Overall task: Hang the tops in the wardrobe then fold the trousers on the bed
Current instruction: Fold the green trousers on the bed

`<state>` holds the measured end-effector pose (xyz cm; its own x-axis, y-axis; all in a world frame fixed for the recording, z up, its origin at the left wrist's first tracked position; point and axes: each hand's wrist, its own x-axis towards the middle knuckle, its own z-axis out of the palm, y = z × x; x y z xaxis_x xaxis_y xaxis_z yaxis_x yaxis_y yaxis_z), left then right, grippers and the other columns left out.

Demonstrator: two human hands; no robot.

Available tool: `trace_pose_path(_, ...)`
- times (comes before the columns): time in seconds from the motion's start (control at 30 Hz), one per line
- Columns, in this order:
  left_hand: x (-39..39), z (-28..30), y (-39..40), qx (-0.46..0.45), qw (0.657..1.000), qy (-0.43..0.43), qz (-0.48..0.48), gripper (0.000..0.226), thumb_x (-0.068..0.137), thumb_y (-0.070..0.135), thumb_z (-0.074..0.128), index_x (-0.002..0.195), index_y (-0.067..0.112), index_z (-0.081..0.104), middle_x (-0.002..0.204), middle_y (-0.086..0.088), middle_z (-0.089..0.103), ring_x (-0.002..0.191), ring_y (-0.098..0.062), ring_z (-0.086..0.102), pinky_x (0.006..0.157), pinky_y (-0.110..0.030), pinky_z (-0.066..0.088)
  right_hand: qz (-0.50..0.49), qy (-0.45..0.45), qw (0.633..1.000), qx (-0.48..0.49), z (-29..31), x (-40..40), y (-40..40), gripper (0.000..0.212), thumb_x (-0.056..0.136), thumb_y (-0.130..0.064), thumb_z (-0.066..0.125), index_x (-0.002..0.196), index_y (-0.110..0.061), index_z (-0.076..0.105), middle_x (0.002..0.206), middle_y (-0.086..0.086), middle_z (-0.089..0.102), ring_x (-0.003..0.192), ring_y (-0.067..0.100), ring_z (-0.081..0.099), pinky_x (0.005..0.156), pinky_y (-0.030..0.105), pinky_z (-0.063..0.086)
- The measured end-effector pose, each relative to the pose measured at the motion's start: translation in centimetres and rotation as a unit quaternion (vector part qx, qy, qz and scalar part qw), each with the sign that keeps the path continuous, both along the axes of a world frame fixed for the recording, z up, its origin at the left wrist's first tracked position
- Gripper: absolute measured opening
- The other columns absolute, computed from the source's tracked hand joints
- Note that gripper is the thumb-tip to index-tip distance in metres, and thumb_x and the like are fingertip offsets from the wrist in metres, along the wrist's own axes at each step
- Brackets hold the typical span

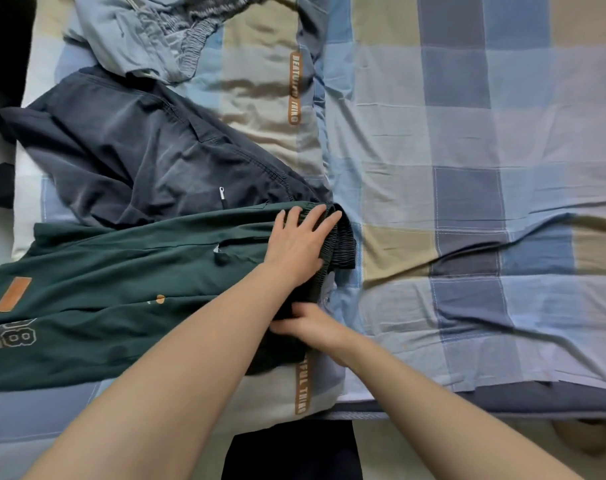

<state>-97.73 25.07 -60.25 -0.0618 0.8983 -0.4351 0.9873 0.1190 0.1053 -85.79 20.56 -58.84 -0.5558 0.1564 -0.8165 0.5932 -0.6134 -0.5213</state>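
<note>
A bed (pixel 468 140) with a blue and tan checked cover fills the view. The left hand (pixel 300 242) lies flat with straight fingers on the stretchy waist of the green trousers (pixel 97 292), near the front edge of the bed. The right hand (pixel 312 323) is just below it, touching the dark cloth at the waist; it is blurry, so I cannot tell if it grips. Dark blue trousers (pixel 128 154) lie behind the green ones, and light blue trousers (pixel 149 32) sit at the back left corner. The green legs hang off the left edge and could slide down if tugged. No boxes or baskets show
</note>
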Motion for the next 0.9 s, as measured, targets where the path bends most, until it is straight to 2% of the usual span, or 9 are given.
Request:
trace_pose_path(0.1, -1.5, 0.4, 0.4, -0.073, 0.995, 0.047, -0.045, 0.064, 0.094, 0.018, 0.052, 0.149, 0.034, 0.023, 0.163, -0.003, 0.001, 0.133, -0.035, 0.033, 0.101, -0.043, 0.035, 0.238, 0.018, 0.964, 0.114, 1.0, 0.8, -1.7, 0.009, 0.083, -0.034, 0.067, 0.083, -0.028, 0.060, 0.086, -0.009, 0.062, 0.085, 0.010, 0.058, 0.088, 0.034, 0.046)
trace_pose_path(0.17, -3.1, 1.3, 0.5, -0.077, 0.990, 0.084, -0.083, 0.044, 0.097, 0.014, 0.045, 0.140, 0.023, 0.037, 0.156, -0.009, 0.021, 0.125, -0.034, 0.044, 0.091, -0.042, 0.040, 0.322, -0.010, 0.928, 0.185, 1.4, 1.7, -2.0, 0.033, 0.083, -0.049, 0.062, 0.070, -0.023, 0.046, 0.074, -0.006, 0.052, 0.078, 0.016, 0.053, 0.084, 0.038, 0.038)
trace_pose_path(0.3, -8.9, 4.3, 0.5, -0.101, 0.981, 0.156, -0.060, 0.026, 0.097, 0.007, 0.044, 0.121, 0.010, 0.053, 0.120, -0.010, 0.050, 0.106, -0.034, 0.059, 0.070, -0.039, 0.039, 0.303, 0.010, 0.932, 0.198, 2.7, 3.9, -0.4, 0.048, 0.087, -0.050, 0.059, 0.066, -0.015, 0.034, 0.067, 0.004, 0.034, 0.063, 0.017, 0.036, 0.065, 0.033, 0.026)
trace_pose_path(0.47, -16.5, 11.3, -1.0, -0.133, 0.968, 0.208, -0.040, 0.025, 0.090, 0.007, 0.054, 0.113, 0.015, 0.060, 0.114, -0.004, 0.057, 0.102, -0.029, 0.061, 0.071, -0.040, 0.050, 0.348, -0.073, 0.882, 0.310, 7.4, 6.0, 3.2, 0.048, 0.090, -0.050, 0.055, 0.064, -0.018, 0.032, 0.062, 0.000, 0.035, 0.058, 0.016, 0.035, 0.054, 0.031, 0.022)
trace_pose_path(0.53, -17.3, 14.6, -2.2, -0.115, 0.967, 0.216, -0.073, 0.022, 0.093, 0.026, 0.058, 0.114, 0.020, 0.057, 0.114, 0.000, 0.056, 0.101, -0.025, 0.062, 0.069, -0.036, 0.047, 0.329, -0.113, 0.861, 0.370, 9.9, 6.4, 4.7, 0.045, 0.091, -0.050, 0.052, 0.063, -0.019, 0.037, 0.063, -0.002, 0.041, 0.065, 0.017, 0.043, 0.060, 0.030, 0.026)
trace_pose_path(0.67, -17.9, 22.4, -5.0, -0.051, 0.956, 0.248, -0.149, 0.035, 0.091, 0.053, 0.055, 0.115, 0.027, 0.057, 0.116, 0.004, 0.054, 0.108, -0.021, 0.057, 0.075, -0.033, 0.041, 0.366, -0.172, 0.733, 0.547, 17.2, 7.8, 6.5, 0.027, 0.094, -0.048, 0.046, 0.082, -0.026, 0.057, 0.087, -0.007, 0.057, 0.099, 0.017, 0.053, 0.090, 0.038, 0.027)
trace_pose_path(0.77, -17.6, 29.5, -6.7, 0.033, 0.942, 0.256, -0.216, 0.026, 0.092, 0.047, 0.057, 0.107, 0.027, 0.064, 0.116, 0.004, 0.055, 0.105, -0.021, 0.056, 0.074, -0.031, 0.040, 0.325, -0.168, 0.694, 0.620, 23.6, 9.7, 6.9, 0.017, 0.095, -0.038, 0.049, 0.095, -0.026, 0.061, 0.094, -0.004, 0.059, 0.111, 0.013, 0.051, 0.101, 0.045, 0.021)
trace_pose_path(0.83, -17.3, 33.9, -7.5, 0.120, 0.920, 0.240, -0.285, 0.014, 0.076, 0.031, 0.079, 0.079, 0.020, 0.070, 0.096, -0.002, 0.064, 0.085, -0.027, 0.062, 0.062, -0.032, 0.044, 0.309, -0.177, 0.662, 0.659, 27.6, 11.1, 7.0, 0.015, 0.095, -0.034, 0.052, 0.097, -0.025, 0.063, 0.096, -0.004, 0.062, 0.112, 0.011, 0.051, 0.103, 0.046, 0.019)
trace_pose_path(0.9, -17.4, 38.9, -9.0, 0.194, 0.897, 0.224, -0.327, 0.017, 0.063, 0.009, 0.083, 0.061, 0.014, 0.067, 0.082, -0.008, 0.066, 0.070, -0.029, 0.063, 0.056, -0.035, 0.047, 0.286, -0.185, 0.618, 0.708, 32.8, 13.1, 5.8, 0.012, 0.093, -0.030, 0.057, 0.089, -0.022, 0.065, 0.090, -0.006, 0.063, 0.111, 0.013, 0.054, 0.102, 0.049, 0.020)
